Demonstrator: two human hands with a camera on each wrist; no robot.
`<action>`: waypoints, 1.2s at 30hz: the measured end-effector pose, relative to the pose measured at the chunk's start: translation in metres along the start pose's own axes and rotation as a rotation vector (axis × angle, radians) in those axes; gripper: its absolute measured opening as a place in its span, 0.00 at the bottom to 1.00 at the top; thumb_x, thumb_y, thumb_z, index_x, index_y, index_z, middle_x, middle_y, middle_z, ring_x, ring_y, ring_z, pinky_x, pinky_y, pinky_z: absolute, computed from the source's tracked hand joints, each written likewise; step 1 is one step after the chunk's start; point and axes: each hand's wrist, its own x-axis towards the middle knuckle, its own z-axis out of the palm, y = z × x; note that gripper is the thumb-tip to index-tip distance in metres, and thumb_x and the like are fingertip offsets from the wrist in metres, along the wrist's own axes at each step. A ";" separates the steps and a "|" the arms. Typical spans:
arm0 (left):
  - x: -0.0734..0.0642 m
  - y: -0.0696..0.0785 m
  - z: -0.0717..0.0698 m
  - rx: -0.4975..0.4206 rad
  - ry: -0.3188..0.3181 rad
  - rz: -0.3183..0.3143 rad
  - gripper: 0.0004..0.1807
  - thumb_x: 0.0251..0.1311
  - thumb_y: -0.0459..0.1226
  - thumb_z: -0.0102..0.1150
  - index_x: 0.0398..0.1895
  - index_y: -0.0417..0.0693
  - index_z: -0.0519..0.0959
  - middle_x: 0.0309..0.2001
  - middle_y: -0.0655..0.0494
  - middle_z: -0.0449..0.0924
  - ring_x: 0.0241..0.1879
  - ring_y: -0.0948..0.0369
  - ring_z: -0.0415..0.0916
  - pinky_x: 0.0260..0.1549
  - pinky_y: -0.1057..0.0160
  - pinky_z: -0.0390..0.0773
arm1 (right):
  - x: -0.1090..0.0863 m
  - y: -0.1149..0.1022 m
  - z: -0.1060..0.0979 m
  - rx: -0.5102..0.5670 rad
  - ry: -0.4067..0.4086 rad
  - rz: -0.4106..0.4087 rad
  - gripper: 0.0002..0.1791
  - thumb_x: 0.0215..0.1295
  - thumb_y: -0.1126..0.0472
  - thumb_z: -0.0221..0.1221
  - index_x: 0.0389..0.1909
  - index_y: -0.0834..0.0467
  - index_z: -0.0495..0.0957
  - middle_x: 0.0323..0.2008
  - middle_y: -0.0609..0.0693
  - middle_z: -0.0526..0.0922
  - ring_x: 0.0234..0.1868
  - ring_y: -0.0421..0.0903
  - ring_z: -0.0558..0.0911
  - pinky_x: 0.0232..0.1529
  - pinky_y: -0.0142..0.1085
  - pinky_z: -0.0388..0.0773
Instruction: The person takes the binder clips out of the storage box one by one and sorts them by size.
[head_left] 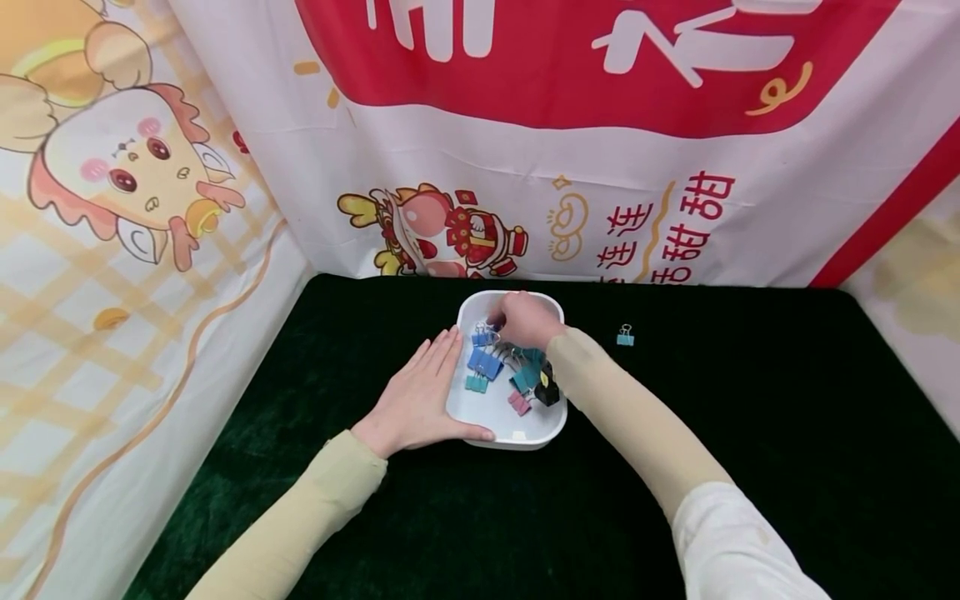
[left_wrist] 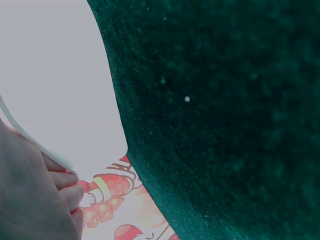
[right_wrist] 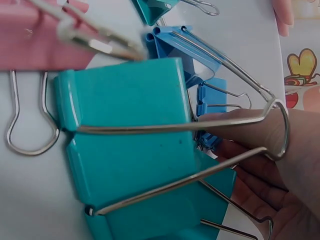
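A white tray point(head_left: 506, 427) holds several binder clips in blue, teal, pink and black. My left hand point(head_left: 420, 400) rests against its left side, fingers straight along the wall and thumb at the near rim. My right hand point(head_left: 528, 321) reaches into the far end with curled fingers. In the right wrist view, its thumb and fingers pinch at a small blue binder clip point(right_wrist: 214, 95), partly hidden by the hand. A large teal binder clip point(right_wrist: 130, 100) fills the foreground there, beside a pink binder clip point(right_wrist: 35, 40). A black binder clip point(head_left: 547, 388) lies by the tray's right wall.
A light blue binder clip point(head_left: 626, 337) lies on the dark green cloth point(head_left: 465, 525), right of the tray. Behind the table hangs a printed red and white cloth point(head_left: 465, 150); another patterned cloth point(head_left: 112, 350) hangs on the left.
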 end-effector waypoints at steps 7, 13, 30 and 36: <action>0.000 0.000 0.000 -0.015 0.001 -0.004 0.77 0.39 0.85 0.49 0.83 0.45 0.43 0.82 0.54 0.37 0.80 0.59 0.32 0.75 0.55 0.36 | -0.003 -0.001 -0.004 -0.023 -0.016 -0.007 0.13 0.66 0.62 0.69 0.51 0.56 0.88 0.44 0.49 0.88 0.43 0.43 0.83 0.59 0.43 0.78; 0.000 0.001 0.001 -0.007 -0.003 -0.006 0.78 0.37 0.87 0.44 0.83 0.45 0.42 0.82 0.54 0.37 0.80 0.59 0.32 0.75 0.55 0.35 | -0.006 -0.001 -0.007 -0.014 0.003 -0.033 0.15 0.68 0.63 0.67 0.55 0.58 0.86 0.48 0.51 0.87 0.47 0.43 0.83 0.59 0.41 0.78; 0.002 -0.002 0.000 0.003 -0.008 -0.011 0.77 0.38 0.86 0.47 0.83 0.44 0.43 0.82 0.53 0.37 0.80 0.57 0.32 0.76 0.52 0.38 | -0.020 -0.010 -0.033 0.038 0.057 -0.010 0.16 0.65 0.64 0.70 0.54 0.58 0.86 0.48 0.50 0.86 0.43 0.42 0.81 0.51 0.37 0.81; 0.002 -0.001 0.001 -0.003 -0.004 -0.007 0.77 0.39 0.85 0.50 0.83 0.44 0.43 0.82 0.52 0.37 0.80 0.57 0.33 0.76 0.52 0.38 | -0.029 -0.007 -0.040 0.046 0.086 -0.035 0.15 0.65 0.64 0.69 0.53 0.59 0.87 0.47 0.50 0.87 0.42 0.43 0.83 0.49 0.37 0.82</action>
